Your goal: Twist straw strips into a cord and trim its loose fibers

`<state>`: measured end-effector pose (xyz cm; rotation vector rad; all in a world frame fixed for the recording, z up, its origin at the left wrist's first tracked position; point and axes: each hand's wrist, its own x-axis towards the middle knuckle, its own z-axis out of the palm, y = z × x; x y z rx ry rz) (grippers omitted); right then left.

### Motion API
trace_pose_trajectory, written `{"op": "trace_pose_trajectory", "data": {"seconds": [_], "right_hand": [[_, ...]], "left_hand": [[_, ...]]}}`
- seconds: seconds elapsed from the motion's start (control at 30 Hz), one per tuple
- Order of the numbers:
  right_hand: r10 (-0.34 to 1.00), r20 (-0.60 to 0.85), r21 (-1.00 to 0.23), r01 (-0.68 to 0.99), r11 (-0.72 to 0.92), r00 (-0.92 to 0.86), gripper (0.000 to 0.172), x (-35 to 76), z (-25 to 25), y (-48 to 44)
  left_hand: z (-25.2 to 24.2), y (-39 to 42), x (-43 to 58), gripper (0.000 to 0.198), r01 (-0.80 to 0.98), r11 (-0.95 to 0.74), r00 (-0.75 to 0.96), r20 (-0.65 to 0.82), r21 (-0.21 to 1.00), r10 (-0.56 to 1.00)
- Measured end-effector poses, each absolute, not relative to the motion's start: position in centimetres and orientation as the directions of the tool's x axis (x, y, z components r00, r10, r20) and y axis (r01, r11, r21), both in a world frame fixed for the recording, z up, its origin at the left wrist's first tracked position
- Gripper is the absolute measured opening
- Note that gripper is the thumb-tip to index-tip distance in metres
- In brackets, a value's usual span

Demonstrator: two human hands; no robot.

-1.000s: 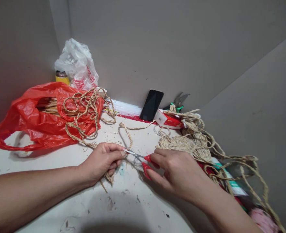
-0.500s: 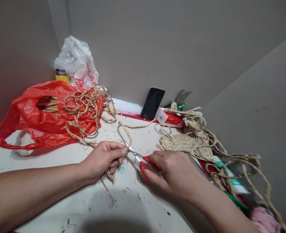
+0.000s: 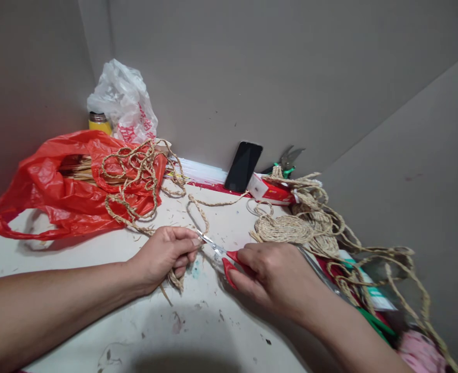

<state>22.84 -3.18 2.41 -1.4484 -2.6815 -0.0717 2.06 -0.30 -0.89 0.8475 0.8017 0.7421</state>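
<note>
My left hand point(image 3: 176, 251) pinches a braided straw cord point(image 3: 201, 210) between thumb and fingers. Part of the cord loops up beyond the fingertips and runs back toward the phone, and a tail hangs below the palm. My right hand point(image 3: 263, 272) grips red-handled scissors point(image 3: 217, 248) with the fingers in the loops. The scissor blades point left, at the fingertips of my left hand, where they meet the cord. Whether the cord is cut through there cannot be made out.
A red plastic bag point(image 3: 58, 191) of straw strips, with cord on top, lies left. A black phone point(image 3: 243, 167) leans at the back by a red box point(image 3: 277, 194). Coiled braid point(image 3: 285, 228) and pruning shears point(image 3: 289, 161) are right. Scraps dot the white table point(image 3: 197, 331).
The scissor blades have moved closer together at the cord beside my left fingertips. Both hands have stayed in nearly the same place.
</note>
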Motion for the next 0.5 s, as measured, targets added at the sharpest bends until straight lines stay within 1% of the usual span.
{"op": "trace_pose_trajectory", "data": {"seconds": [0.17,0.27,0.33,0.43,0.5], "right_hand": [[0.812,0.127,-0.007,0.819,0.574,-0.569,0.029,22.86,2.63,-3.16],[0.816,0.146,-0.066,0.818,0.572,-0.559,0.029,23.00,2.55,-3.06],[0.835,0.193,-0.191,0.815,0.547,-0.515,0.030,23.01,2.45,-2.95],[0.893,0.275,-0.506,0.737,0.449,-0.356,0.034,22.66,2.31,-2.80],[0.946,0.247,-0.709,0.626,0.324,-0.210,0.036,22.14,2.11,-2.75]], "left_hand": [[-1.07,-0.24,2.03,0.017,-0.256,0.456,0.487,-0.294,0.852,0.822],[-1.03,-0.26,2.01,0.017,-0.255,0.458,0.491,-0.294,0.852,0.820],[-0.97,-0.28,1.99,0.015,-0.257,0.461,0.505,-0.289,0.849,0.814],[-0.87,-0.29,2.00,0.014,-0.263,0.469,0.534,-0.278,0.843,0.799],[-0.87,-0.30,2.01,0.015,-0.270,0.474,0.549,-0.270,0.838,0.791]]}}
